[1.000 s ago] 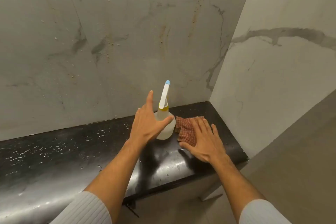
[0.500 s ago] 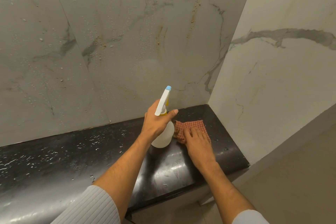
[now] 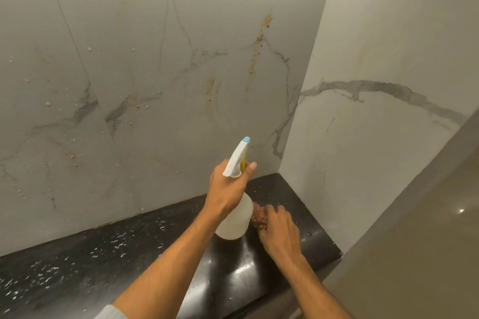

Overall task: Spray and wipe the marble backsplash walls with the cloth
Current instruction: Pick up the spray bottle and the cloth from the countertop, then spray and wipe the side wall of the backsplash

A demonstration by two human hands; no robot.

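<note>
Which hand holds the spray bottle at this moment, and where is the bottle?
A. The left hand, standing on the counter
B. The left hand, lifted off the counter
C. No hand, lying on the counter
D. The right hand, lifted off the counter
B: the left hand grips the neck of the spray bottle, which hangs above the black counter, while the right hand gathers the cloth.

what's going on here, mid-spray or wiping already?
Not wiping yet. The left hand grips the spray bottle by its neck, lifted off the black counter, nozzle aimed at the back marble wall, which carries droplets and orange-brown stains. The right hand grips the reddish cloth, bunched up low by the counter beside the bottle. The side wall looks dry.
</note>
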